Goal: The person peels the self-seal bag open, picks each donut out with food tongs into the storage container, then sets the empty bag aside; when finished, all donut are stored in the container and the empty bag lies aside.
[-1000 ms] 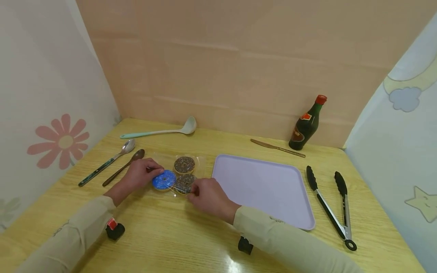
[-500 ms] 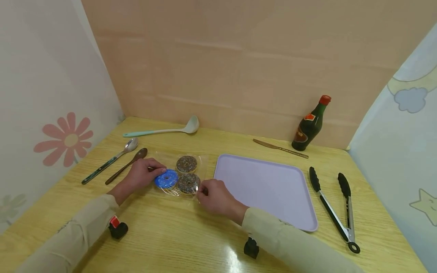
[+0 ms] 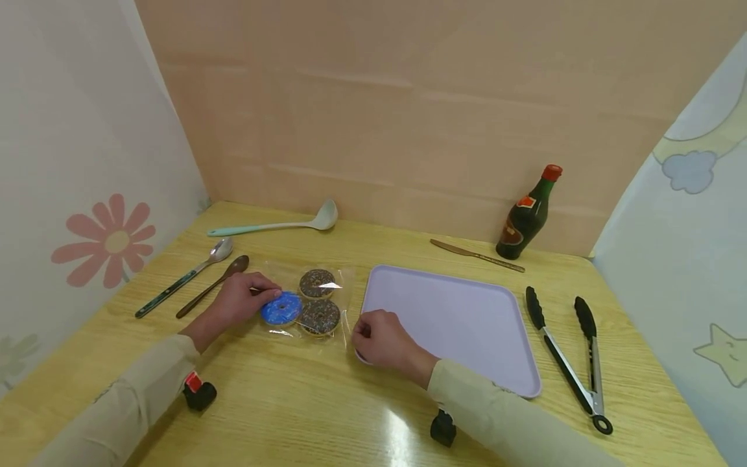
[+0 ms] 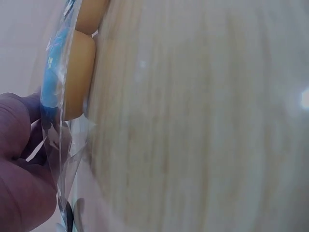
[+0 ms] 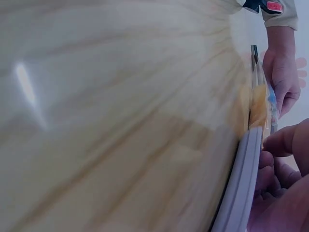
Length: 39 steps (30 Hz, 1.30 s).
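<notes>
donuts [image 3: 320, 317], bag [image 3: 345, 290] in left fingers [image 3: 266, 283] — tray [image 3: 443, 318] beside

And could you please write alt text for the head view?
A left hand holds clear packaging with a blue doughnut and two brown doughnuts on a table. The right hand is at the near left corner of a lilac tray; tongs lie farther right.

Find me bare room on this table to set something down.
The tabletop between left sleeve and right sleeve, in front of the bagged donuts, is bare; so is the middle of the tray, and the strip behind it between ladle and knife. It's crowded on the left: silver spoon, brown spoon, left hand and donuts sit close together.
</notes>
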Each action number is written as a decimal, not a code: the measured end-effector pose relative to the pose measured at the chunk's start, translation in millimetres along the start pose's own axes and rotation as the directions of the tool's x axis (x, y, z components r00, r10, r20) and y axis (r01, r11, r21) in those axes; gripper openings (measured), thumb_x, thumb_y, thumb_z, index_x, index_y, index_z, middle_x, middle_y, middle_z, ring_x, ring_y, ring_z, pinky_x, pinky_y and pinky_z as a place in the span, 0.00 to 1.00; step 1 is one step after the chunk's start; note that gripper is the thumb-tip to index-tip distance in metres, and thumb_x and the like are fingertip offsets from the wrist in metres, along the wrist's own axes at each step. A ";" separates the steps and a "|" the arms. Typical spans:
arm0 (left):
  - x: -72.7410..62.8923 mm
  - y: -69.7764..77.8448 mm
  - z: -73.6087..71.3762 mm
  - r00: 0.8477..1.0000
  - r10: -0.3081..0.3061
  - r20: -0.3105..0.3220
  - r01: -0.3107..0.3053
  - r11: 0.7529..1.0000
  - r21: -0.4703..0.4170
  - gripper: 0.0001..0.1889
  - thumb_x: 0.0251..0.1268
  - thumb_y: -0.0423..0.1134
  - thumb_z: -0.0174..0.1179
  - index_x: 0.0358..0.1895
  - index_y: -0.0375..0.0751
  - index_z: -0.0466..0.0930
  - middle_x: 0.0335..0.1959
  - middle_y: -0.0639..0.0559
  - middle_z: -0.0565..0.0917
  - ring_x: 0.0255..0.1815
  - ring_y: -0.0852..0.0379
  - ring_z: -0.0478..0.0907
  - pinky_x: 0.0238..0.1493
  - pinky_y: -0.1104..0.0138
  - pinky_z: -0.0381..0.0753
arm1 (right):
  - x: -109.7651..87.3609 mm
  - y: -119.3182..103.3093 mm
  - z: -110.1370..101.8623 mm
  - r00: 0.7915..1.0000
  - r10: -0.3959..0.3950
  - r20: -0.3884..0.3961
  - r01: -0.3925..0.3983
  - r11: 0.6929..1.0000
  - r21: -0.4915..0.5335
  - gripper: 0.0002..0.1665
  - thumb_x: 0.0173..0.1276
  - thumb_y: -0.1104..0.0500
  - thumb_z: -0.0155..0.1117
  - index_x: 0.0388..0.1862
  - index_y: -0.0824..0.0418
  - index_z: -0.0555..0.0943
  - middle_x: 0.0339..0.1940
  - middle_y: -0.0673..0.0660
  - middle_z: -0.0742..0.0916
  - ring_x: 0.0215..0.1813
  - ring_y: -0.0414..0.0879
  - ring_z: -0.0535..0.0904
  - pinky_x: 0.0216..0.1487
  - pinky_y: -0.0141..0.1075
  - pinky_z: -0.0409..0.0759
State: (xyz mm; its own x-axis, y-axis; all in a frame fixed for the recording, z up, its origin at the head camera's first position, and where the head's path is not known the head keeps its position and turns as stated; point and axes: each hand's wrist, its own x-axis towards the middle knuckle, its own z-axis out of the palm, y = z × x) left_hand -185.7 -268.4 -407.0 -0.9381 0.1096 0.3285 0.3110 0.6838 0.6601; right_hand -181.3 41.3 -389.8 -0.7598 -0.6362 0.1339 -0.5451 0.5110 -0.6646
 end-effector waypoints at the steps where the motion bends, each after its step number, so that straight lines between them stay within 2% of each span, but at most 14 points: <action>1: 0.2 -0.2 -0.6 1.000 -0.001 0.001 0.001 1.000 0.001 0.04 0.59 0.32 0.65 0.35 0.35 0.86 0.31 0.50 0.84 0.34 0.52 0.81 0.36 0.61 0.81 | -0.2 1.4 -0.8 1.000 0.009 0.002 -0.009 1.000 0.003 0.10 0.63 0.65 0.57 0.24 0.57 0.80 0.18 0.43 0.79 0.22 0.37 0.72 0.29 0.33 0.73; 6: 1.2 -0.2 -3.5 1.000 0.007 -0.008 -0.007 1.000 0.009 0.03 0.59 0.31 0.66 0.35 0.35 0.86 0.31 0.49 0.84 0.34 0.51 0.81 0.36 0.62 0.81 | 4.3 4.2 -5.4 0.996 0.086 -0.005 -0.085 0.993 0.079 0.11 0.63 0.61 0.58 0.21 0.54 0.80 0.17 0.45 0.79 0.22 0.40 0.72 0.29 0.35 0.73; 12: 0.6 0.2 -4.2 1.000 0.019 0.009 -0.019 1.000 0.024 0.02 0.58 0.30 0.66 0.34 0.36 0.86 0.31 0.50 0.84 0.34 0.52 0.80 0.36 0.62 0.81 | 24.1 3.2 -5.2 0.979 0.201 -0.018 -0.197 0.969 0.146 0.12 0.65 0.51 0.63 0.25 0.55 0.80 0.21 0.48 0.81 0.24 0.43 0.74 0.28 0.38 0.73; 17: 2.8 0.5 -2.2 0.999 0.036 0.026 -0.037 0.999 0.017 0.03 0.59 0.29 0.65 0.34 0.36 0.87 0.31 0.51 0.84 0.35 0.53 0.80 0.37 0.62 0.80 | 44.6 2.7 -4.7 0.973 0.228 -0.025 -0.222 0.963 0.153 0.15 0.64 0.46 0.65 0.27 0.56 0.80 0.24 0.50 0.82 0.26 0.45 0.75 0.27 0.38 0.74; 22: 6.9 -2.4 0.4 0.998 0.038 0.056 -0.036 0.999 -0.033 0.04 0.59 0.29 0.65 0.36 0.35 0.87 0.32 0.51 0.84 0.35 0.53 0.80 0.36 0.67 0.80 | 58.1 3.3 -3.1 0.964 0.265 -0.017 -0.262 0.960 0.102 0.13 0.63 0.48 0.66 0.25 0.55 0.80 0.24 0.49 0.82 0.25 0.44 0.75 0.26 0.37 0.74; 29: 9.3 -2.2 2.0 0.998 0.045 0.051 -0.043 0.998 -0.041 0.02 0.59 0.30 0.65 0.33 0.36 0.87 0.30 0.52 0.83 0.33 0.55 0.79 0.34 0.67 0.80 | 59.7 5.1 -4.9 0.972 0.233 -0.016 -0.232 0.972 0.036 0.08 0.64 0.58 0.61 0.25 0.56 0.82 0.22 0.48 0.81 0.25 0.43 0.75 0.28 0.36 0.74; 33: 6.9 -1.5 1.3 0.997 0.031 0.066 -0.029 0.999 -0.042 0.02 0.59 0.30 0.65 0.33 0.37 0.87 0.30 0.53 0.83 0.33 0.56 0.79 0.34 0.67 0.80 | 55.8 6.8 -5.2 0.972 0.232 -0.037 -0.229 0.971 0.065 0.07 0.63 0.60 0.60 0.25 0.57 0.82 0.22 0.48 0.81 0.26 0.42 0.75 0.28 0.35 0.75; 39: 4.9 -1.3 -2.8 0.997 0.041 0.065 -0.038 0.998 -0.049 0.02 0.59 0.30 0.65 0.33 0.38 0.87 0.31 0.53 0.83 0.33 0.56 0.79 0.34 0.67 0.79 | 52.3 8.8 -5.9 0.969 0.238 -0.065 -0.230 0.966 0.118 0.07 0.64 0.60 0.62 0.27 0.58 0.82 0.24 0.48 0.82 0.27 0.42 0.76 0.28 0.36 0.75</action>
State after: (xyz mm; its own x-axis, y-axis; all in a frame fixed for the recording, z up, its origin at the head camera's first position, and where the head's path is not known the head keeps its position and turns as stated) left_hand -190.3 -270.7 -404.4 -0.9326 0.1838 0.3106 0.3531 0.6428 0.6798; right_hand -227.9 15.9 -384.3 -0.8893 -0.4570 0.0196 -0.3105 0.5717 -0.7594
